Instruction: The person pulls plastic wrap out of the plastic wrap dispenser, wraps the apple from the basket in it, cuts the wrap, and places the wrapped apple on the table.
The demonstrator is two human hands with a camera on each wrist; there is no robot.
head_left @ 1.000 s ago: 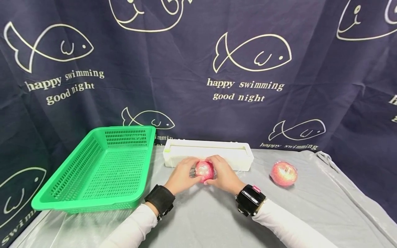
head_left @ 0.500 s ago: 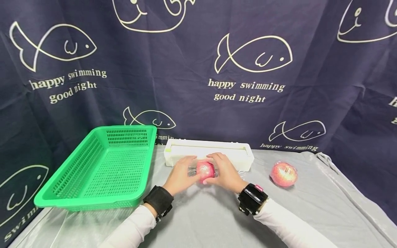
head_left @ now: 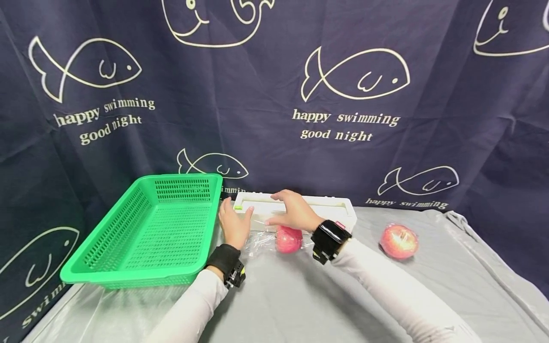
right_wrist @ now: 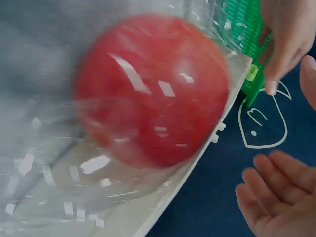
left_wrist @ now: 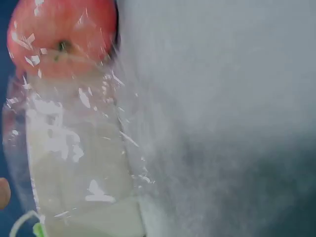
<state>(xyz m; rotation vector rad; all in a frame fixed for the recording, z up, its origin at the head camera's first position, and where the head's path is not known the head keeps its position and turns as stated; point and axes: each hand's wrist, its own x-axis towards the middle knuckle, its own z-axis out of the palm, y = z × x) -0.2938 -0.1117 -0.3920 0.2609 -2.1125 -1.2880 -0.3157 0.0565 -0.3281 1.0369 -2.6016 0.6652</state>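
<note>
A red apple (head_left: 289,239) sits in front of the long white cling film dispenser (head_left: 323,209). Clear film (head_left: 260,242) spreads crinkled to its left and, in the right wrist view, lies around and partly over the apple (right_wrist: 153,91). Above the dispenser's middle, just behind the apple, my right hand (head_left: 296,213) is held with fingers and thumb apart, nothing between them. My left hand (head_left: 235,225) is at the dispenser's left end, near a green tab (head_left: 238,207), thumb spread from the fingers. Whether it touches the dispenser or film, I cannot tell.
A green plastic basket (head_left: 171,274) stands on the left, close to my left hand. Another apple, wrapped in film (head_left: 399,241), rests on the right of the grey-covered table (head_left: 343,305). Behind everything hangs a dark blue curtain (head_left: 266,95) with fish prints.
Both hands have let go of the apple. My left hand moved left to the dispenser's end; my right hand rose back over the dispenser. The apple stays in about the same place.
</note>
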